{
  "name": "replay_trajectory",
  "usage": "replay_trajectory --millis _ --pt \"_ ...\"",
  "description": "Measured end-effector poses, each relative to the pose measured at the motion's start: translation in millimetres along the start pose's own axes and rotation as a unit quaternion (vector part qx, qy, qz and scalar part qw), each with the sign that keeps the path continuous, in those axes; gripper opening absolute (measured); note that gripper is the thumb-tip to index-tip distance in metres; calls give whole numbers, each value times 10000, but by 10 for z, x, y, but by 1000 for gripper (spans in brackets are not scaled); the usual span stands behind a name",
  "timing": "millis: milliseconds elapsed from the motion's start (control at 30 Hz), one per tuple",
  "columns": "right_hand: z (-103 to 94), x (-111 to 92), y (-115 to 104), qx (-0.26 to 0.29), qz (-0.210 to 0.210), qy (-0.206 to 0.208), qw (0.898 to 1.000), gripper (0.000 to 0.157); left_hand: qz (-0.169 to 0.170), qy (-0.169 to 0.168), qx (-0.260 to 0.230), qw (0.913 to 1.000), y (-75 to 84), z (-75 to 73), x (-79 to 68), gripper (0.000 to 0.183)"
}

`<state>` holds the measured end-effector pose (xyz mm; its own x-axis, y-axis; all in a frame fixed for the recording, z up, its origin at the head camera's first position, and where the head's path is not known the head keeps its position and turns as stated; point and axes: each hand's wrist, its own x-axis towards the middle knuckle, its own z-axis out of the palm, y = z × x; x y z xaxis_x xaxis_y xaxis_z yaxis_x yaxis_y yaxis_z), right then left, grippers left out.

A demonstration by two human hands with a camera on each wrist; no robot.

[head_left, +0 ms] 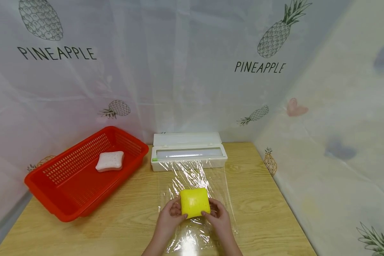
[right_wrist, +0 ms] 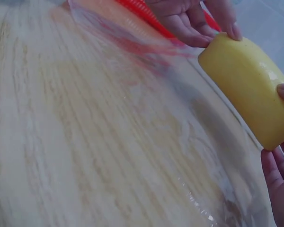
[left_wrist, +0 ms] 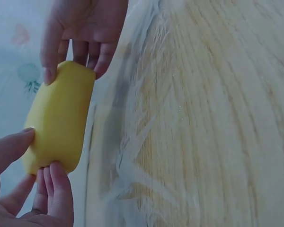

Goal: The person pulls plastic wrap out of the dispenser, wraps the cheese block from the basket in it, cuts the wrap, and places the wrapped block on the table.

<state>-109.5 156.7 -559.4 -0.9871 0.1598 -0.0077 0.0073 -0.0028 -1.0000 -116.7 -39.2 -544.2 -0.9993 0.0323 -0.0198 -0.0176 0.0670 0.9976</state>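
Both hands hold a glossy yellow pillow-shaped block (head_left: 195, 202) between them, one at each side. My left hand (head_left: 170, 217) grips its left side, thumb at the lower corner; in the left wrist view the left fingers (left_wrist: 60, 184) pinch the block's near end. The right hand (head_left: 220, 217) grips the opposite side, also with the thumb at the front corner. In the right wrist view, the block (right_wrist: 246, 90) is held above the table. Beneath it, a sheet of clear cling film (head_left: 215, 183) stretches toward me from a white dispenser (head_left: 188, 163) with its lid raised.
A red plastic basket (head_left: 64, 209) stands at the left, with a white speckled pillow-shaped block (head_left: 110, 160) in it. The wooden table (head_left: 259, 199) meets a pineapple-printed curtain (head_left: 192, 71) at the back and right.
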Motion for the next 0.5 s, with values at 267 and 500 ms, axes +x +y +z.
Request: replay_trajectory --millis 267,500 --pt "-33 -42 92 -15 -67 34 10000 56 -137 -111 -37 9998 -84 34 -34 66" --pt "-31 -70 143 -135 -164 -73 9997 55 -131 -59 166 9998 -156 43 -44 64"
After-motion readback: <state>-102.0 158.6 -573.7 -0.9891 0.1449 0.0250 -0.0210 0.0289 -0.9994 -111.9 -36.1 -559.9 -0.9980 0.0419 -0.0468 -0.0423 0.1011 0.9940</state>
